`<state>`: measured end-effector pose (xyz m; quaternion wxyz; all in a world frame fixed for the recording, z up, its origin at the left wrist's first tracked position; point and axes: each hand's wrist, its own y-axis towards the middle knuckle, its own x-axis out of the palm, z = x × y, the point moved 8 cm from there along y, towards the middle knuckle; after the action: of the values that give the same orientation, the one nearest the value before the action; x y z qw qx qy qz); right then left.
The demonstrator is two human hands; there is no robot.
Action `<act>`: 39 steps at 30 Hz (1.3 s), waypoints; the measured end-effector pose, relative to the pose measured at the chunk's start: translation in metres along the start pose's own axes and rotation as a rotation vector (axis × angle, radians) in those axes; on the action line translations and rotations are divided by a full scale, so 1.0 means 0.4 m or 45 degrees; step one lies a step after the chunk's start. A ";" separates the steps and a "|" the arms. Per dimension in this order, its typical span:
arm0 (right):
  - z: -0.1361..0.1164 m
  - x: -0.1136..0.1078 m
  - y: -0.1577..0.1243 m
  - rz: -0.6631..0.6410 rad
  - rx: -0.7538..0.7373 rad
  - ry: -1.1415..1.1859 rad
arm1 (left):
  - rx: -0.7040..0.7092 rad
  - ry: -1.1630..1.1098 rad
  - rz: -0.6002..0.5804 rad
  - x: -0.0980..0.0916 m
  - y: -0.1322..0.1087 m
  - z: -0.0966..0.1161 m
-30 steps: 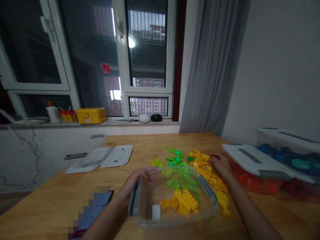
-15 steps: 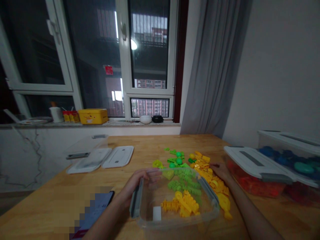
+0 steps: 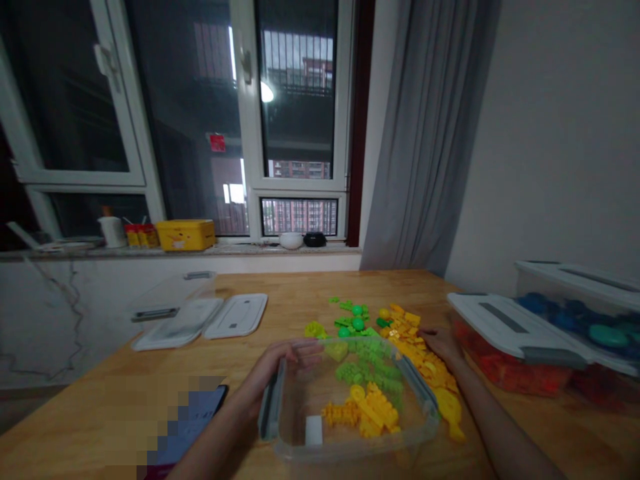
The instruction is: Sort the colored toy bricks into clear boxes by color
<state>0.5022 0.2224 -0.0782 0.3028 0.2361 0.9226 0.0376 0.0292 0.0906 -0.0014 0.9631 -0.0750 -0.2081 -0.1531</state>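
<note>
Clear plastic bin [image 3: 350, 413]: on the wooden table [image 3: 100, 400], near its front edge, with yellow bricks [image 3: 367, 410] inside.
Left hand [image 3: 280, 363]: fingers curled over the bin's far left rim, beside the grey latch handle [image 3: 269, 400].
Right hand [image 3: 443, 343]: resting on the loose yellow pieces [image 3: 425, 360] right of the bin; whether pinching one, cannot tell.
Green pieces [image 3: 357, 323]: scattered just behind the bin.
Handling: probably light, stiff yet slightly flexing walls, smooth and slippery; best gripped at the rim or latch handles.
Beside: closed bin of red parts [image 3: 500, 363], two lids [image 3: 210, 317], phone [image 3: 190, 423].
</note>
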 end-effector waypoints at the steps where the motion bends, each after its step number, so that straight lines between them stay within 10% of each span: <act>1: 0.002 0.005 0.000 -0.021 0.003 0.010 | -0.003 -0.001 0.000 0.001 -0.001 0.001; 14: -0.029 -0.026 -0.012 0.096 0.014 0.077 | 0.048 0.010 -0.012 0.006 -0.001 0.012; 21: -0.150 -0.054 -0.062 0.169 -0.119 0.271 | 0.013 -0.032 -0.004 -0.012 0.011 -0.008; 31: -0.451 0.089 -0.320 -0.752 -0.517 0.894 | 0.042 -0.015 -0.014 0.007 0.001 0.007; 39: -0.419 0.107 -0.336 -0.873 -0.300 1.070 | 0.028 -0.010 0.021 -0.003 0.000 0.005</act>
<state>0.3199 0.1353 0.0067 -0.0719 -0.1484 0.9776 0.1309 0.0273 0.0915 -0.0001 0.9644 -0.0666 -0.2128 -0.1425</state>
